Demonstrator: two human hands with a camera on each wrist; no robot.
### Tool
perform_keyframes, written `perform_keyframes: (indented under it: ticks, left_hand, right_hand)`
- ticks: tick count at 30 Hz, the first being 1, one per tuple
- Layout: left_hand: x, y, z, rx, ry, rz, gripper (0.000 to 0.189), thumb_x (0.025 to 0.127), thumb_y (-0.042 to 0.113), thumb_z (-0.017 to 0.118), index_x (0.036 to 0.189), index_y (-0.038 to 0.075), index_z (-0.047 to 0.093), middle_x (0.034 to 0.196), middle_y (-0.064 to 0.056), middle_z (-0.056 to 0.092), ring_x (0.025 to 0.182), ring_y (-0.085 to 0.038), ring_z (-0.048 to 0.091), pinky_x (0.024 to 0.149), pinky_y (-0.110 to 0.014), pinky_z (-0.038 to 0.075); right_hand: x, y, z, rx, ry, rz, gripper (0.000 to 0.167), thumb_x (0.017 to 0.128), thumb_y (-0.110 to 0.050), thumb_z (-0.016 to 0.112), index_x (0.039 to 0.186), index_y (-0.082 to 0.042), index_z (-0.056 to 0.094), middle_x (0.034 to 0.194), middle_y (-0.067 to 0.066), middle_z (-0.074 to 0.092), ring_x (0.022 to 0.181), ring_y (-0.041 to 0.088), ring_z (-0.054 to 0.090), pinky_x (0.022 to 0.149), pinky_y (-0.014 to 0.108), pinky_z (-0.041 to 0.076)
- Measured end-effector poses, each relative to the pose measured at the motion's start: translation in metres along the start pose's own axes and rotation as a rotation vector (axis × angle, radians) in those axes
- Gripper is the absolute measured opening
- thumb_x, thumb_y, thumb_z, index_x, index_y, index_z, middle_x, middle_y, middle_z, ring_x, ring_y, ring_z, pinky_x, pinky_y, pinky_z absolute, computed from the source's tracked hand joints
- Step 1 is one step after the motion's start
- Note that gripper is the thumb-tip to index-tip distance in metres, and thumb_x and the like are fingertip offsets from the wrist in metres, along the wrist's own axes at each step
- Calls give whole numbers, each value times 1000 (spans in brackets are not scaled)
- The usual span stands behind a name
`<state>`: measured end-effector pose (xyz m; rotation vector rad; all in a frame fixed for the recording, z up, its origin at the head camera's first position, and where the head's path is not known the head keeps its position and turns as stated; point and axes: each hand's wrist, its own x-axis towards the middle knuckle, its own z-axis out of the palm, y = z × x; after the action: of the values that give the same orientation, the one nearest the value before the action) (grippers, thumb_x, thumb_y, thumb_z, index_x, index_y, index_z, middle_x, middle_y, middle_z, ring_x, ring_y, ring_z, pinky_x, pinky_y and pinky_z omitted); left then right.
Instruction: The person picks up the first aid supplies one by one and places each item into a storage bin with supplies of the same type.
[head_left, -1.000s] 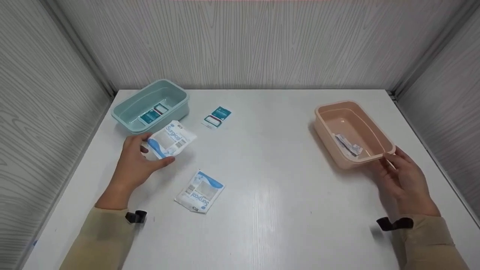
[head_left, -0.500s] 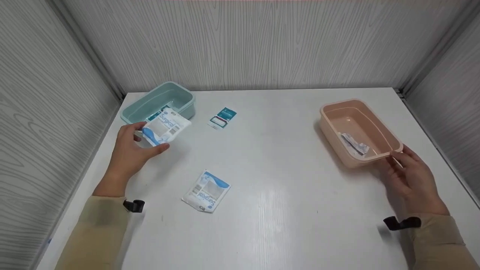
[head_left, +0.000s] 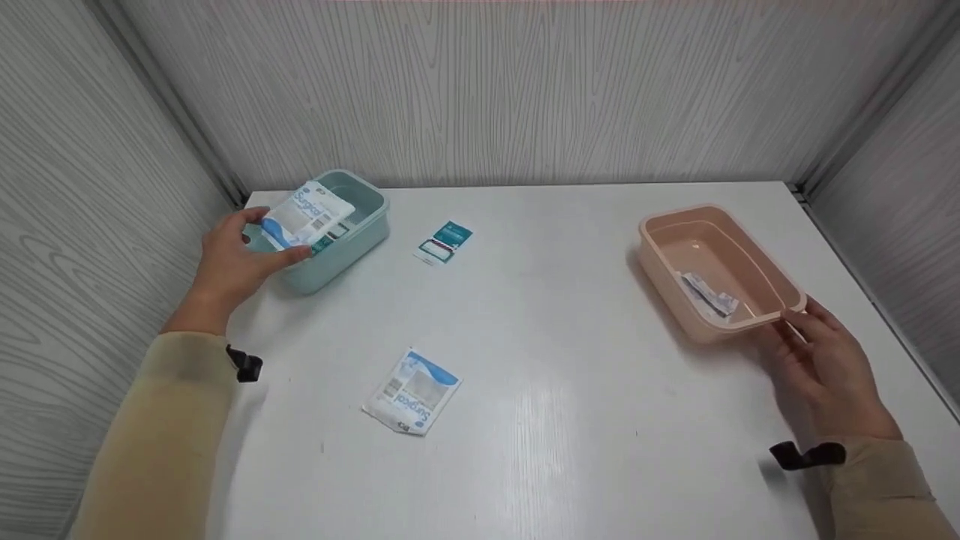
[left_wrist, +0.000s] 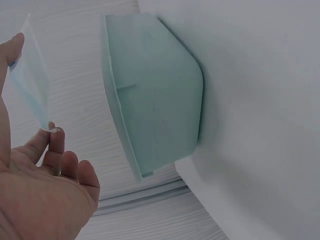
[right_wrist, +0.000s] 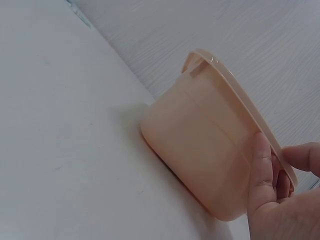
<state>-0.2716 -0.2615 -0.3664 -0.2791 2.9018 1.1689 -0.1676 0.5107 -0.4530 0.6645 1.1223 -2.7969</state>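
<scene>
Starting big, with grey wood-grain walls [head_left: 510,90] around a white table [head_left: 555,315]. On to the teal tub [head_left: 337,262] at far left, then across to the pink tub [head_left: 675,292] at right, well apart. Over to the left hand [head_left: 227,262]: pinching a white-and-blue Surgical packet [head_left: 304,215] between thumb and widely spread fingers, above the teal tub's mouth, not yet let go. And to the right hand [head_left: 832,367]: gripping the near corner of the pink tub's rim, with thumb and fingers closed on it. Down to the second Surgical packet [head_left: 412,394], lying flat on the near table, out of both hands. Smaller again: to one teal-and-white packet [head_left: 444,243] near the teal tub, and to a matching teal-and-white packet [head_left: 331,238] already inside. Smallest of all, down to narrow pale packaging [head_left: 709,295] in the pink tub, hard to count. Calling it roughly midway: apparently done with the pieces inside the tubs, midway with the pinched one, seemingly left with two loose on the table.
</scene>
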Motion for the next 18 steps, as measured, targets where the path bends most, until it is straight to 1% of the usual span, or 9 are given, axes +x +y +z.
perform_keyframes:
  ticks: [3, 5, 7, 11, 15, 18]
  left_hand:
    - [11, -3, -5, 9, 9, -19, 121, 91, 70, 86, 181, 19, 24, 187, -18, 26, 164, -47, 28, 134, -71, 38]
    - [18, -5, -4, 4, 7, -33, 123, 89, 73, 86, 181, 20, 23, 187, -18, 25, 165, -47, 28, 135, -70, 36]
    - [23, -8, -2, -8, -1, -47, 125, 88, 75, 86, 181, 20, 24, 188, -17, 24, 167, -47, 26, 137, -70, 34]
    - [28, -17, 0, -21, -3, -73, 127, 87, 77, 85, 182, 19, 23, 189, -17, 21, 169, -47, 21, 138, -71, 31]
    - [30, -23, 0, -37, 7, -106, 126, 89, 75, 85, 182, 20, 20, 191, -16, 16, 171, -46, 14, 139, -73, 28]
    - [32, -25, -2, -39, 11, -119, 127, 89, 76, 84, 183, 22, 18, 191, -15, 14, 171, -45, 13, 139, -73, 28]
  right_hand:
    - [1, 1, 0, -18, 13, -16, 39, 112, -5, 69, 142, -29, 66, 140, -1, 61, 136, 11, 56, 112, 26, 63]
    - [0, 1, 0, -24, 16, -35, 38, 111, -4, 69, 141, -29, 66, 139, -1, 61, 135, 11, 57, 111, 26, 63]
    - [0, 0, -1, -23, 8, -47, 39, 112, -4, 68, 142, -29, 66, 140, -1, 60, 138, 11, 55, 111, 26, 63]
    - [-1, 2, -3, 1, 0, -36, 40, 113, -5, 66, 144, -31, 65, 143, -2, 57, 143, 11, 50, 112, 27, 63]
    - [0, 4, -2, 21, -5, -28, 40, 113, -4, 66, 143, -31, 66, 143, -2, 57, 142, 11, 51, 112, 28, 63]
    - [2, 5, -1, 32, -12, -31, 40, 112, -3, 66, 143, -29, 66, 143, -1, 56, 142, 12, 52, 112, 28, 63]
